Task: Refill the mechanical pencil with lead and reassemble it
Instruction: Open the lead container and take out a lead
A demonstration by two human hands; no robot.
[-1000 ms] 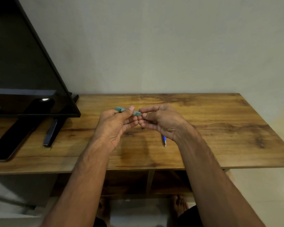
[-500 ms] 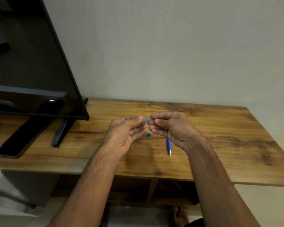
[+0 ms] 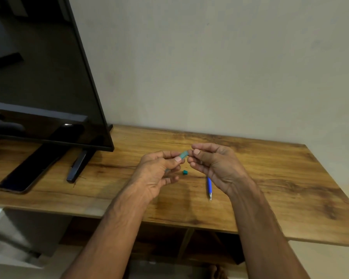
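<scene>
- No brand, label or writing can be read on anything here.
- The left hand (image 3: pixel 159 174) is raised over a wooden table (image 3: pixel 270 188), thumb and fingers pinched on a pale teal lead case (image 3: pixel 184 154), a small translucent tube.
- The right hand (image 3: pixel 214 164) is just to the right of the case, its thumb and forefinger pressed together at the tube's open end; whether they grip a lead is too fine to tell.
- A small teal cap (image 3: pixel 185 172) lies on the table just below the case, between the two hands.
- The blue mechanical pencil (image 3: pixel 209 187) lies on the table to the lower right of the case, partly hidden by the right wrist, metal tip pointing to the near edge.
- Well to the left of the case stands a dark television (image 3: pixel 38 87) on black feet, with a dark flat slab lying in front of it.
- To the right of the case the tabletop is bare out to its right edge; behind the case the table meets a plain wall.
</scene>
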